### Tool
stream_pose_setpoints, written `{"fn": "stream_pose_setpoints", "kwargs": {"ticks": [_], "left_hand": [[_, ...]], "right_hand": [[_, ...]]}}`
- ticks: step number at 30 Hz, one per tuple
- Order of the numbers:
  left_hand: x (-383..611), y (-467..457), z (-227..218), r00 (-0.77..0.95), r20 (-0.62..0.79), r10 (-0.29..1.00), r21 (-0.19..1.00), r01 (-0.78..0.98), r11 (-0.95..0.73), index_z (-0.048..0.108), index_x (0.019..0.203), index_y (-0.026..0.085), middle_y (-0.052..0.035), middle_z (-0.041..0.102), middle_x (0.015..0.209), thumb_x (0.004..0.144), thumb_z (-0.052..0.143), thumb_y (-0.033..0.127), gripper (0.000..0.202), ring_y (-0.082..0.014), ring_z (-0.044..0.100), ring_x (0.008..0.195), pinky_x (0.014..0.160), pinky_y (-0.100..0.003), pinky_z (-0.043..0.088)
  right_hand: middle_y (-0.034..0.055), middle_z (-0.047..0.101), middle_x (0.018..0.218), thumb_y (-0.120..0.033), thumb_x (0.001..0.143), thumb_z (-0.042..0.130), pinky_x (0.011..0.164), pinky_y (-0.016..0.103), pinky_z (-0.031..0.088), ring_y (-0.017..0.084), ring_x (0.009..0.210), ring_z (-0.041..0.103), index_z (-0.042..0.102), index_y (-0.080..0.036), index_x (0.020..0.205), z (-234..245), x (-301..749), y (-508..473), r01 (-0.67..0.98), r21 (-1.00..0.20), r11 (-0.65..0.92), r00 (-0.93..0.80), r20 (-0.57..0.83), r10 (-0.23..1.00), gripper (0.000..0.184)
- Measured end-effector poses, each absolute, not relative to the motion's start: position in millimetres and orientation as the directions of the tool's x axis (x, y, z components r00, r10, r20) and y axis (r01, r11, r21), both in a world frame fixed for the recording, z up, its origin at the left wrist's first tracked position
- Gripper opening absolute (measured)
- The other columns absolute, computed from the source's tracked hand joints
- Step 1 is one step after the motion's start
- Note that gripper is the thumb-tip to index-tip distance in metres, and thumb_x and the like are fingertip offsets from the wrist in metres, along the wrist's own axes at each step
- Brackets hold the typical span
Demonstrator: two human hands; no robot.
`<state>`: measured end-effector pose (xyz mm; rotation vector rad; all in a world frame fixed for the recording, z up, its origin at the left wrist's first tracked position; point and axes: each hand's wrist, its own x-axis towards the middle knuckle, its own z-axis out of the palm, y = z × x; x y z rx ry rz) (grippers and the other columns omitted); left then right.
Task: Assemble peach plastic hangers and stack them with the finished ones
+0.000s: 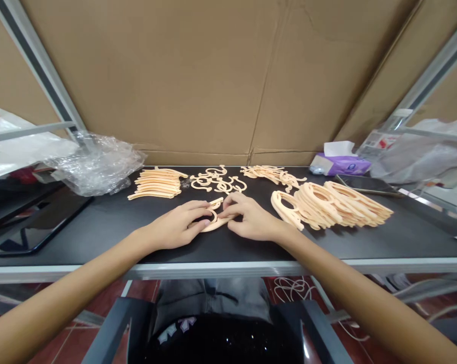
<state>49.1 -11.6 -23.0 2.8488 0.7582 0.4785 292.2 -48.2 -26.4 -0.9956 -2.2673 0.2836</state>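
Near the table's front edge, a cream plastic folding hanger (215, 221) lies low between my two hands, its rounded opening partly showing. My left hand (180, 224) is closed on its left side, thumb in front and fingers behind. With a pinch of thumb and fingers, my right hand (250, 216) grips its right side; my fingers hide part of it. Just behind are several loose cream hooks (218, 180). A stack of slim curved hanger arms (156, 183) lies to the left. Folded hangers (327, 205) overlap in a row at the right.
A heap of small cream parts (272, 175) lies at the back. Clear plastic wrap (95, 164) and a dark phone-like slab (42, 222) are on the left. A purple tissue pack (344, 164) and another dark flat device (367, 184) sit back right, before a cardboard wall (183, 76).
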Motion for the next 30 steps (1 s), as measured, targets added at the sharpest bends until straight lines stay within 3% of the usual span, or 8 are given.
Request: {"fn": "stream_pose_setpoints", "kwargs": {"ticks": [7,11,14,18,24,27,30], "left_hand": [[49.9,-12.5,-21.0,0.818,0.291,0.496,0.286,0.42,-0.861,0.06,0.131,0.018,-0.0133,0.059,0.139,0.096,0.055,0.046,0.045,-0.0257,0.057,0.128,0.108,-0.039,0.046],[49.5,-12.3,-19.5,0.824,0.311,0.474,0.362,0.358,-0.861,0.056,0.134,0.019,-0.0113,0.06,0.137,0.094,0.059,0.039,0.045,-0.0232,0.059,0.123,0.105,-0.035,0.047],[49.2,-12.5,-18.5,0.814,0.334,0.475,0.383,0.343,-0.858,0.051,0.138,0.018,-0.0119,0.059,0.137,0.09,0.064,0.035,0.053,-0.0244,0.058,0.124,0.107,-0.037,0.045],[49.0,-12.7,-17.0,0.812,0.386,0.438,0.381,0.292,-0.877,0.049,0.137,0.018,-0.0122,0.058,0.134,0.086,0.066,0.03,0.055,-0.0247,0.057,0.123,0.107,-0.038,0.045],[48.9,-10.4,-18.4,0.759,0.44,0.481,0.38,0.327,-0.865,0.051,0.135,0.018,-0.0132,0.056,0.136,0.081,0.074,0.035,0.062,-0.0276,0.053,0.127,0.11,-0.04,0.043],[49.7,-7.6,-18.9,0.655,0.415,0.632,0.525,0.395,-0.754,0.052,0.134,0.018,-0.0126,0.061,0.131,0.076,0.078,0.04,0.067,-0.0279,0.059,0.119,0.106,-0.042,0.046],[50.1,-3.8,-16.7,0.581,0.266,0.77,0.776,0.345,-0.528,0.054,0.13,0.017,-0.0096,0.071,0.111,0.075,0.079,0.037,0.063,-0.025,0.069,0.101,0.093,-0.039,0.054]], "right_hand": [[0.0087,0.06,0.108,-0.008,0.076,0.06,0.093,0.04,0.052,0.021,0.105,0.06,0.077,-0.02,0.094,-28.0,293.7,-47.6,0.564,-0.46,0.686,-0.525,0.441,0.728,0.028],[0.0099,0.056,0.12,-0.014,0.077,0.065,0.103,0.045,0.047,0.023,0.116,0.058,0.074,-0.021,0.102,-27.7,293.4,-48.2,0.57,-0.464,0.678,-0.515,0.441,0.735,0.028],[0.0127,0.054,0.133,-0.027,0.076,0.075,0.109,0.051,0.041,0.029,0.127,0.052,0.067,-0.021,0.119,-24.7,292.8,-49.0,0.624,-0.465,0.628,-0.484,0.401,0.778,0.044],[0.0129,0.064,0.126,-0.04,0.078,0.077,0.106,0.055,0.042,0.03,0.12,0.057,0.062,-0.019,0.125,-22.1,292.6,-49.1,0.694,-0.464,0.551,-0.469,0.29,0.834,0.054],[0.0139,0.06,0.129,-0.039,0.078,0.078,0.103,0.051,0.048,0.029,0.121,0.058,0.059,-0.02,0.127,-27.1,295.7,-46.2,0.612,-0.377,0.695,-0.52,0.47,0.713,0.055],[0.0155,0.057,0.131,-0.037,0.081,0.076,0.103,0.05,0.05,0.029,0.122,0.057,0.058,-0.02,0.127,-29.1,296.5,-45.9,0.586,-0.316,0.746,-0.543,0.53,0.651,0.053],[0.0163,0.056,0.13,-0.035,0.081,0.075,0.103,0.051,0.051,0.03,0.122,0.057,0.058,-0.019,0.127,-29.8,296.4,-46.5,0.583,-0.253,0.772,-0.554,0.572,0.605,0.051]]}}
